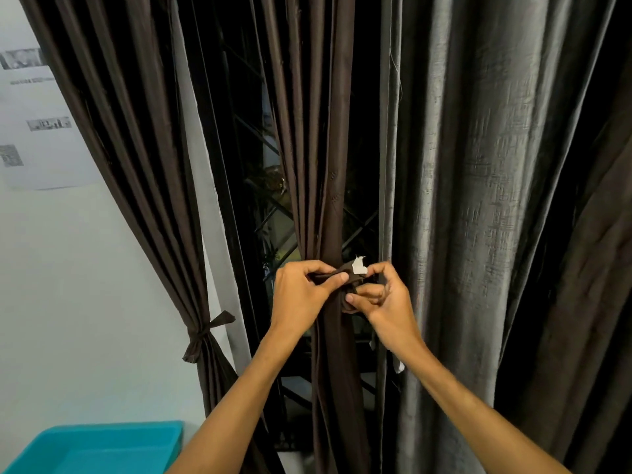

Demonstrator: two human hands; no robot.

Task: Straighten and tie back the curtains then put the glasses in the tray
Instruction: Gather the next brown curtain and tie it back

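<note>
A dark brown curtain point(318, 165) hangs gathered into a narrow bundle in the middle of the view. A brown tie-back strip point(345, 271) with a small white tag wraps round it at hand height. My left hand point(301, 295) pinches one end of the strip between thumb and fingers. My right hand point(383, 295) pinches the other end, just right of the bundle. A second brown curtain point(136, 165) on the left is gathered by a knotted tie point(205, 333). A turquoise tray point(99, 446) shows at the bottom left; no glasses are in view.
A wide grey curtain point(478, 200) hangs on the right. Behind the curtains is a dark window with a metal grille point(277, 213). A white wall with printed sheets point(37, 124) fills the left side.
</note>
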